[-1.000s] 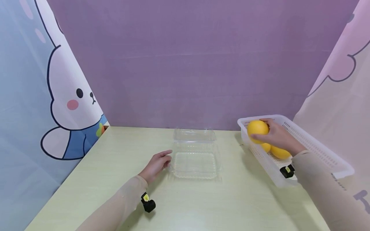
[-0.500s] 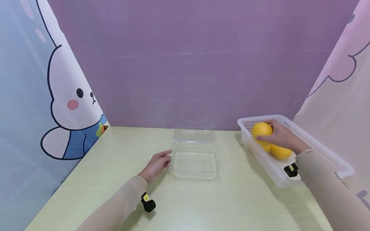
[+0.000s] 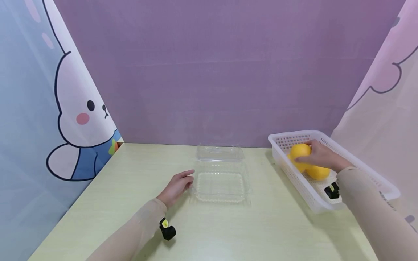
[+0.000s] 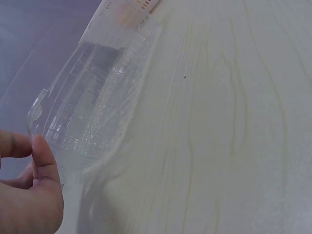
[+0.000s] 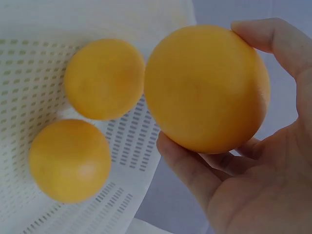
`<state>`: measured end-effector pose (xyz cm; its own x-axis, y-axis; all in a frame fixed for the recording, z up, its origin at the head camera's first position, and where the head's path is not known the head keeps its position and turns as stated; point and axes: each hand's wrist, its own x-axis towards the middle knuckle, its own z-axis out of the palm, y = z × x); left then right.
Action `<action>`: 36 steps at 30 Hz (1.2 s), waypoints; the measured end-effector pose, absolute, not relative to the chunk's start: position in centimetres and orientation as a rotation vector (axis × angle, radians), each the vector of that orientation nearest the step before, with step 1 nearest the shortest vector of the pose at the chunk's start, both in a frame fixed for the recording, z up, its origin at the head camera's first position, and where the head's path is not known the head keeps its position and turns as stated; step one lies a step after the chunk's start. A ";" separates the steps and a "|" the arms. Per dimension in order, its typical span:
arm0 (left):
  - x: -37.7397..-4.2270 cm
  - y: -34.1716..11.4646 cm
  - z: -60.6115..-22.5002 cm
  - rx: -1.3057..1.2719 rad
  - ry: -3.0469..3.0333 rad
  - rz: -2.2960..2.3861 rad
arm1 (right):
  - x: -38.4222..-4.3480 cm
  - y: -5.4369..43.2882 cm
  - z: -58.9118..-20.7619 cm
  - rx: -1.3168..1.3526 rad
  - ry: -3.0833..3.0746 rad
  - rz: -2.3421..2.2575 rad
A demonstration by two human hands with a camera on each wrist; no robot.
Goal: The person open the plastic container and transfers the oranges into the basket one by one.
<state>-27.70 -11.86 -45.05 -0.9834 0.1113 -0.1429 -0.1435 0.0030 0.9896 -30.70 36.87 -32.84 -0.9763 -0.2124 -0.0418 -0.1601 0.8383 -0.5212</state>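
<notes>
My right hand (image 3: 321,156) grips an orange (image 5: 207,90) between thumb and fingers, over the far end of the white basket (image 3: 295,185). Two more oranges lie in the basket, one (image 5: 105,78) right beside the held one in the right wrist view and another (image 5: 70,161) below it. With thumb and index finger, my left hand (image 3: 176,187) pinches the left edge of a clear plastic clamshell box (image 4: 92,97). The box's base (image 3: 220,186) rests on the table, its lid (image 3: 219,153) folded back behind it.
The pale wooden table (image 3: 222,232) runs back to a purple cloth wall (image 3: 209,72). The basket stands at the right side, close to a printed curtain (image 3: 382,119). A rabbit-print curtain (image 3: 81,108) hangs at the left.
My right hand has lowered the orange, drifting slightly right, deeper into the basket towards the other oranges. My left hand and the clamshell box have stayed put.
</notes>
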 end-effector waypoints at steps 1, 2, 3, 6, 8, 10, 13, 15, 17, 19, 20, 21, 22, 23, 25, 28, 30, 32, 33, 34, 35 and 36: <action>-27.7 -11.9 -45.0 -0.034 2.089 2.098 | -30.7 37.0 -32.9 -0.290 2.909 -0.809; -27.6 -11.9 -45.0 -0.033 2.090 2.097 | -30.8 37.0 -33.0 -0.278 2.901 -0.800; -27.6 -11.9 -45.0 -0.038 2.090 2.095 | -30.8 37.2 -33.0 -0.273 2.895 -0.796; -27.6 -11.9 -45.0 -0.036 2.093 2.092 | -30.9 37.4 -33.3 -0.259 2.881 -0.787; -27.6 -11.9 -45.0 -0.034 2.092 2.090 | -30.9 37.6 -33.5 -0.237 2.872 -0.771; -27.6 -11.9 -45.1 -0.026 2.090 2.089 | -30.9 37.8 -33.6 -0.225 2.866 -0.759; -27.7 -12.0 -45.2 -0.024 2.086 2.089 | -31.0 38.1 -33.8 -0.213 2.850 -0.740; -27.7 -12.0 -45.2 -0.021 2.089 2.086 | -31.1 38.2 -34.0 -0.212 2.839 -0.732; -27.7 -12.1 -45.3 -0.025 2.092 2.084 | -31.3 38.4 -34.2 -0.210 2.823 -0.726; -27.7 -12.1 -45.3 -0.024 2.095 2.082 | -31.5 38.6 -34.4 -0.200 2.805 -0.714; -27.7 -12.1 -45.3 -0.024 2.097 2.081 | -31.5 38.7 -34.5 -0.191 2.794 -0.703; -27.8 -12.1 -45.3 -0.027 2.095 2.083 | -31.6 38.8 -34.6 -0.187 2.783 -0.696; -27.8 -12.1 -45.4 -0.028 2.096 2.082 | -31.7 38.9 -34.7 -0.180 2.772 -0.688; -27.8 -12.1 -45.4 -0.030 2.093 2.084 | -31.8 39.0 -34.8 -0.179 2.761 -0.680; -27.8 -12.1 -45.4 -0.034 2.091 2.086 | -32.0 39.2 -34.9 -0.178 2.742 -0.676; -27.9 -12.0 -45.5 -0.038 2.093 2.087 | -32.1 39.4 -35.1 -0.188 2.735 -0.658; -27.9 -12.0 -45.6 -0.042 2.093 2.090 | -32.1 39.4 -35.1 -0.191 2.733 -0.634; -27.9 -12.0 -45.6 -0.042 2.094 2.092 | -32.1 39.5 -35.2 -0.192 2.730 -0.601; -27.9 -12.0 -45.6 -0.045 2.091 2.093 | -32.1 39.6 -35.2 -0.190 2.724 -0.585; -28.0 -12.0 -45.6 -0.040 2.095 2.091 | -32.0 39.6 -35.2 -0.189 2.716 -0.580; -28.0 -12.0 -45.6 -0.036 2.097 2.089 | -32.0 39.6 -35.2 -0.191 2.706 -0.581; -28.0 -11.9 -45.6 -0.036 2.098 2.088 | -31.9 39.7 -35.3 -0.188 2.695 -0.583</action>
